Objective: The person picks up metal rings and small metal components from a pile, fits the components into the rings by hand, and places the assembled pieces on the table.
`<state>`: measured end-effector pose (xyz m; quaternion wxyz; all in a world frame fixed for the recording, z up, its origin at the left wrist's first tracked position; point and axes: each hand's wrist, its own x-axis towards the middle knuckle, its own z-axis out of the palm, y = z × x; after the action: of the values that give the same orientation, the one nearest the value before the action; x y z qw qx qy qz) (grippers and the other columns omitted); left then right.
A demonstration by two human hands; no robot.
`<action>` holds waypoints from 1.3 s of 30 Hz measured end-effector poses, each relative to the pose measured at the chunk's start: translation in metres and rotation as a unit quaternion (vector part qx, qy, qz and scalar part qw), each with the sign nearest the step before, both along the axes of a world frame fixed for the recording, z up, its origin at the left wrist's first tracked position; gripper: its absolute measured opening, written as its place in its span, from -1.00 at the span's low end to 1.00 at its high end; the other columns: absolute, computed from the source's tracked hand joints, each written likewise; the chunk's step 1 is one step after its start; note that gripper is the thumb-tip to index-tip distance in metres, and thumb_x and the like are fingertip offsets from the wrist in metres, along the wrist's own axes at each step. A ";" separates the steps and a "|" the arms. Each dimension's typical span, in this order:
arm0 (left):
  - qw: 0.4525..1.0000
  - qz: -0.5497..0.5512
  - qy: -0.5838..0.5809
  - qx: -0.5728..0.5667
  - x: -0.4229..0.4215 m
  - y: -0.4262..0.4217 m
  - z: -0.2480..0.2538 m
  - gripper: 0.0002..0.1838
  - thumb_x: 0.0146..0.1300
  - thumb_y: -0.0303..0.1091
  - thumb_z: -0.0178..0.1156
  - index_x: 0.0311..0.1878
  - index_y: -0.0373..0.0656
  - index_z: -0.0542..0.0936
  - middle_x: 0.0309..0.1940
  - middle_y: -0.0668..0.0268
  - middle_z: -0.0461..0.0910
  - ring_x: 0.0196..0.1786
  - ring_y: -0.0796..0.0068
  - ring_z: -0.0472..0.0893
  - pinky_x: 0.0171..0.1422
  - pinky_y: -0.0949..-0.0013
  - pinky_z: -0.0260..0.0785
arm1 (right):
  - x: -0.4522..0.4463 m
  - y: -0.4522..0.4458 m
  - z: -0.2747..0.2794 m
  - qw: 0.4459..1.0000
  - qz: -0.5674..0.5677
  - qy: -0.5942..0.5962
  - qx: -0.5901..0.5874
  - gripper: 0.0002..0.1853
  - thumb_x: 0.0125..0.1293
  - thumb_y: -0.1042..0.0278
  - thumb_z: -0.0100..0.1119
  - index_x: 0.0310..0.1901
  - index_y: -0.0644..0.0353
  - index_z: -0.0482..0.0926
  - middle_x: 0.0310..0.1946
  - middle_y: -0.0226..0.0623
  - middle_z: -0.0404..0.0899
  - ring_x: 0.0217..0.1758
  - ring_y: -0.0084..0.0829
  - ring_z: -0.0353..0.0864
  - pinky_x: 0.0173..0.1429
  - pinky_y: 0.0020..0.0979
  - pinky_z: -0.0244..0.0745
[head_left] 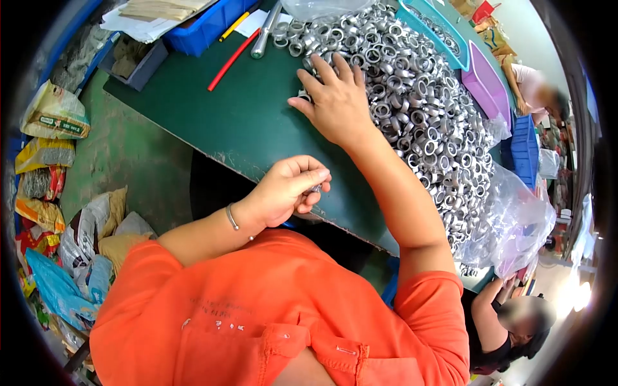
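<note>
A large heap of small grey metal rings covers the far and right side of the green table. My right hand lies palm down with fingers spread at the heap's left edge, touching or just over the rings. My left hand is closed near the table's front edge, in front of my body. Between its thumb and fingers shows a bit of a small metal part, mostly hidden by the fingers.
A red pen, a metal rod-like tool and a blue bin lie at the back left. Turquoise and purple baskets stand behind the heap. Clear plastic bags lie right. Two other people sit at right.
</note>
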<state>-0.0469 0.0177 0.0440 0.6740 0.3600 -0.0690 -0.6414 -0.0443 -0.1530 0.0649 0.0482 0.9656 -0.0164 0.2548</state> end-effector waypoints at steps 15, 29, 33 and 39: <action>0.999 -0.010 -0.013 -0.045 0.004 0.006 0.000 -0.90 0.31 -0.42 0.00 -0.28 -0.25 0.43 -0.42 0.25 0.49 -0.56 0.66 0.40 -0.57 0.59 0.22 | -0.114 0.021 0.001 0.988 0.045 0.067 0.128 -0.63 -0.04 0.12 0.26 -0.16 0.03 0.53 -0.11 -0.36 0.47 -0.07 -0.32 0.42 -0.07 -0.22 0.25; 0.885 -0.396 -0.243 0.026 0.006 0.029 -0.021 -0.86 0.23 -0.43 0.07 -0.22 -0.29 0.52 -0.42 0.29 0.56 -0.55 0.70 0.46 -0.53 0.64 0.27 | -0.202 0.051 -0.006 0.907 -0.168 -0.146 0.358 -0.78 -0.02 0.68 0.22 -0.28 0.29 0.50 -0.40 -0.17 0.50 -0.35 -0.27 0.49 -0.25 -0.38 0.40; 0.931 -0.198 -0.293 0.095 -0.025 0.007 -0.105 -0.74 0.22 -0.37 0.10 -0.06 -0.26 0.47 -0.23 0.23 0.53 -0.35 0.51 0.50 -0.27 0.45 0.41 | -0.194 0.058 -0.010 0.943 -0.128 -0.068 0.301 -0.79 -0.06 0.56 0.27 -0.32 0.23 0.52 -0.32 -0.23 0.44 -0.30 -0.19 0.41 -0.24 -0.31 0.34; 0.889 -0.213 -0.401 0.065 -0.029 0.010 -0.081 -0.64 0.16 -0.37 0.17 0.03 -0.28 0.46 -0.08 0.20 0.49 -0.21 0.49 0.53 -0.10 0.42 0.42 | -0.206 0.071 -0.027 0.932 -0.119 -0.109 0.323 -0.76 -0.06 0.59 0.29 -0.32 0.26 0.47 -0.27 -0.19 0.49 -0.29 -0.19 0.47 -0.26 -0.33 0.41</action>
<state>-0.0760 0.0279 -0.0366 0.4113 0.6060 -0.3663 -0.5739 -0.2502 -0.0824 0.0378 -0.2387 0.8862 -0.2183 0.3316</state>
